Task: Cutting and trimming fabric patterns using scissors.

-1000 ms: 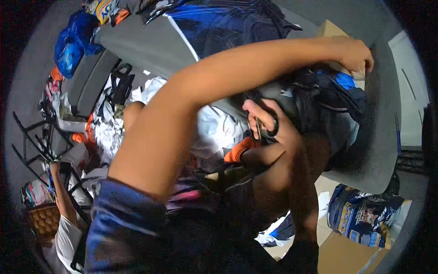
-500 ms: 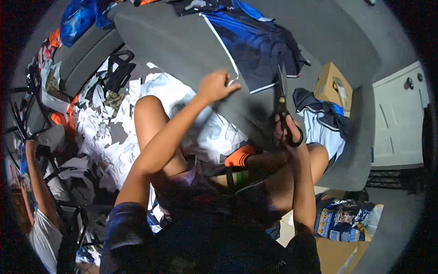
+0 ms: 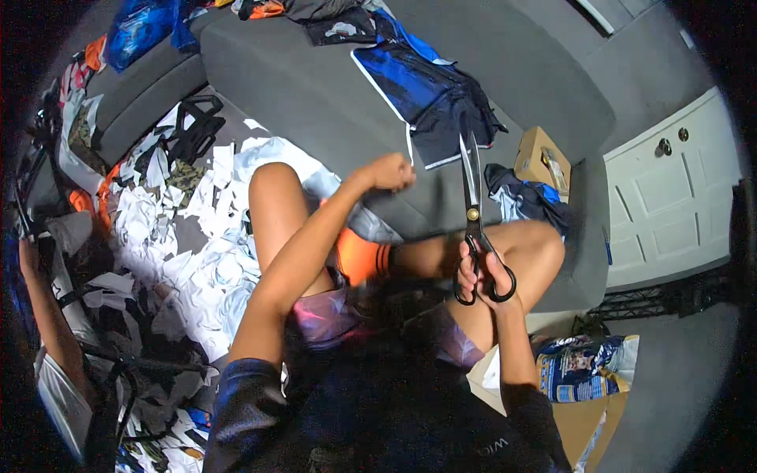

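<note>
Right hand (image 3: 482, 272): fingers through the scissors (image 3: 473, 213) handles, blades upright, nearly shut.
Left hand (image 3: 388, 171): fisted, possibly pinching the jersey (image 3: 430, 91) edge.
Progress: scraps (image 3: 197, 236) cover the floor; jersey uncut.

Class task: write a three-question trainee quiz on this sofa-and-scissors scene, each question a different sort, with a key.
1. True or false: the right hand holds the black scissors with blades pointing up and away.
2. Which is nearest the left hand? A the blue and black garment B the cardboard box C the white door
3. Fill in: white fabric scraps lie on the person's ____ side.

Key: 1 true; 2 A; 3 left.
</note>
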`<state>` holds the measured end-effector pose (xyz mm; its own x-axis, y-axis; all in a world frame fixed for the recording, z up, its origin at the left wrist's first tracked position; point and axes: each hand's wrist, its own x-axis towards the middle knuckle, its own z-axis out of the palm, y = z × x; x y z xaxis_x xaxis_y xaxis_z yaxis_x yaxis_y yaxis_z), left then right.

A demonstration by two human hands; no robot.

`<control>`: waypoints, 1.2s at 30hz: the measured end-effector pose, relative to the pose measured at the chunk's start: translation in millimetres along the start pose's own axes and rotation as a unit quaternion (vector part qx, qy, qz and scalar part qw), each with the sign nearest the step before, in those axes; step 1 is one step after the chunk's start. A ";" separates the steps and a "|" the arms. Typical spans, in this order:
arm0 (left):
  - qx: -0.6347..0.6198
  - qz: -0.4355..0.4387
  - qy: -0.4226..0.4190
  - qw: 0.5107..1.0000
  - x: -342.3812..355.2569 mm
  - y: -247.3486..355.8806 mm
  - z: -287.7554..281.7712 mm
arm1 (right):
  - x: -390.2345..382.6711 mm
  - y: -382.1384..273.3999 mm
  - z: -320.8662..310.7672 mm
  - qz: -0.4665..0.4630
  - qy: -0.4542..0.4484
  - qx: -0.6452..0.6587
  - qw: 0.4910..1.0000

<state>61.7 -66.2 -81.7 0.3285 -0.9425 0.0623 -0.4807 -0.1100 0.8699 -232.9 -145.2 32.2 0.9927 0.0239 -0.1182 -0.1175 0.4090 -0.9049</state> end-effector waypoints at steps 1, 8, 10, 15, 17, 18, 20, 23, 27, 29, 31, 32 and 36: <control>-0.011 0.029 0.037 0.999 -5.0 7.1 -10.8 | -2.5 0.5 5.3 -0.003 -0.005 0.000 1.000; -0.276 0.047 0.363 0.889 -66.3 13.4 -85.8 | -0.1 3.1 25.9 0.000 -0.053 -0.008 0.999; -0.218 0.031 0.370 0.902 -82.5 0.2 -95.6 | 5.6 3.6 21.5 0.005 -0.077 -0.013 0.997; 0.007 0.039 0.360 0.932 -74.3 -20.9 -76.8 | 16.9 0.4 -0.8 0.013 -0.072 -0.030 0.997; 0.123 0.079 0.354 0.924 -59.9 -18.2 -56.8 | 18.2 -1.4 -11.9 0.014 -0.056 -0.042 0.997; 0.164 0.075 0.333 0.926 -48.0 -13.2 -43.2 | 16.8 -0.8 -17.3 -0.002 -0.050 -0.042 0.998; 0.282 0.083 0.269 0.917 -19.9 -0.4 -15.0 | 9.0 5.7 -27.1 -0.011 -0.017 -0.055 0.998; 0.419 0.118 0.306 0.847 32.6 19.8 34.5 | -17.1 25.6 -39.6 -0.062 0.031 -0.011 0.998; 0.413 0.090 0.354 0.834 86.8 24.4 73.6 | -70.4 60.9 -48.4 -0.123 0.104 0.010 0.987; 0.393 0.082 0.381 0.833 101.2 23.0 82.9 | -104.7 80.5 -41.8 -0.145 0.200 0.058 0.967; 0.367 0.073 0.381 0.845 105.3 22.9 94.0 | -144.0 94.4 -33.2 -0.140 0.258 0.122 0.948; 0.369 0.073 0.392 0.839 102.8 23.4 101.7 | -164.6 100.8 -28.3 -0.180 0.246 0.186 0.934; 0.259 0.094 0.306 0.911 81.8 27.4 118.0 | -215.8 119.9 -29.4 -0.189 0.337 0.123 0.914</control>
<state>-20.5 -183.6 -110.5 0.5169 -0.6250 0.5850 -0.8421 -0.2482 0.4788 -462.0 -128.2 -62.8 0.7098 -0.6948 -0.1159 0.3220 0.4664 -0.8238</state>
